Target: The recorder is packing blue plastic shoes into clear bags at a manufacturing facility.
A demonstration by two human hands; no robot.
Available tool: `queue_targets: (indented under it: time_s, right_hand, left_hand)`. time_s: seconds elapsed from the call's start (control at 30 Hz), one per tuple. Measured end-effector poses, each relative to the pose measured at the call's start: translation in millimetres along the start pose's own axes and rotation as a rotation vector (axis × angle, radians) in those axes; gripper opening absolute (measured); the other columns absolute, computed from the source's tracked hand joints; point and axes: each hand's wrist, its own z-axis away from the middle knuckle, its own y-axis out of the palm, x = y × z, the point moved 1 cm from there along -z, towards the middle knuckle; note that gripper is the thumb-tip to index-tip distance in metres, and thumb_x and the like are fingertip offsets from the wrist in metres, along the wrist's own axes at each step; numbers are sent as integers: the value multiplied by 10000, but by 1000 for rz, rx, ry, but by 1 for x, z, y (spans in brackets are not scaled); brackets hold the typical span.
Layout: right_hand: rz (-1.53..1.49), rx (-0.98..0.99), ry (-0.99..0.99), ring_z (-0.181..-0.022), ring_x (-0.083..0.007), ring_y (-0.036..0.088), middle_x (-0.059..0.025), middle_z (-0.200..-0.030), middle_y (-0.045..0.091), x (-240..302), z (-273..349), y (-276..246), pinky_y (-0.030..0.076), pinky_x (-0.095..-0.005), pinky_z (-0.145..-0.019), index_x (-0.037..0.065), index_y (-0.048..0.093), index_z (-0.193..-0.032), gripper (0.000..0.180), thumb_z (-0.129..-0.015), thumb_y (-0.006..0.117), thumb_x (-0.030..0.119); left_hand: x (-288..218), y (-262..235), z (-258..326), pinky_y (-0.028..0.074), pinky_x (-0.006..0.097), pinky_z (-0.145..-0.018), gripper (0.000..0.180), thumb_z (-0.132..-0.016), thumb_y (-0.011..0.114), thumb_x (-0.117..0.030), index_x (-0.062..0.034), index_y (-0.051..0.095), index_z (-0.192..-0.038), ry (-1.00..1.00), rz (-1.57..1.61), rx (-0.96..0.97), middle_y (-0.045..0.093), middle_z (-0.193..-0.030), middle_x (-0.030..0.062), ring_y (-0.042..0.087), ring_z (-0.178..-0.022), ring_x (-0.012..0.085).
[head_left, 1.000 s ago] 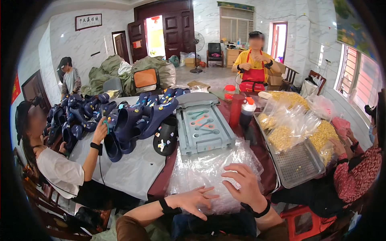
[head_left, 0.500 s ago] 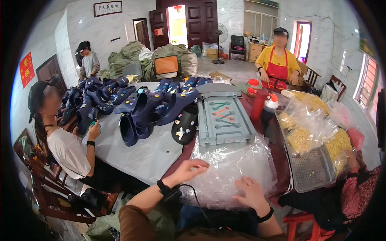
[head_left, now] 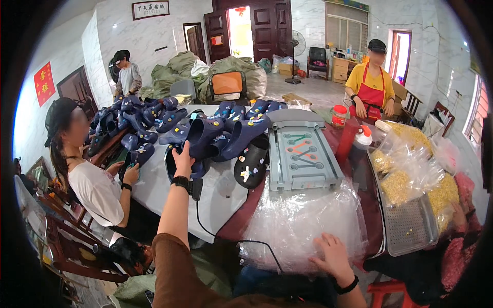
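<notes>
My left hand [head_left: 182,163] is stretched forward over the near edge of the clog pile, at a navy clog [head_left: 169,163] standing there. Thumb and fingers are apart against it; part of the fingers is hidden, and no lift shows. Flat on a stack of clear plastic bags [head_left: 292,223] lies my right hand [head_left: 335,258], fingers spread and holding nothing. Beyond the bags stands a grey plastic folding stool [head_left: 303,149] with coloured ovals on top. A black clog [head_left: 251,163] with charms sits left of it, next to more navy clogs [head_left: 241,134].
At left a co-worker's hands [head_left: 131,174] hold a navy clog. A metal tray [head_left: 411,223] with yellow pieces and filled bags is at right, near another person's hand [head_left: 458,215]. A dark bottle [head_left: 359,145] and a red-lidded jar [head_left: 339,115] stand behind. A cable [head_left: 257,242] trails from my left wrist.
My left hand has moved from above the bags forward and left to the clogs. My right hand stays on the bags. The view has shifted slightly left.
</notes>
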Motion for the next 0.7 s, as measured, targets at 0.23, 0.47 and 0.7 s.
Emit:
queue_targets:
  time_s: [0.23,0.47,0.7]
  right_hand:
    - [42,21,29,-1317,-430,476,-207,-1430,533,6,1,5,375,-544,-1083,117,609,-1348,688,-778,807,447]
    - [41,36,48,-1322,-417,476,-188,-1441,530,9,-2,2,372,-542,-1083,126,604,-1363,699,-784,795,468]
    - [24,18,39,-1323,-408,480,-186,-1427,544,5,1,9,366,-537,-1086,133,607,-1362,690,-792,790,477]
  left_hand:
    - [10,30,28,333,581,-1146,916,-794,808,-466,-145,391,-1544,522,-867,-410,384,-1500,378,368,-1414,498]
    - [46,77,42,387,478,-1111,802,-738,860,-228,13,497,-1410,1061,-1094,215,619,-1318,224,477,-1307,433]
    - [62,84,55,441,464,-959,432,-668,878,-214,-75,712,-1041,969,-1137,374,664,-1023,120,567,-1079,357]
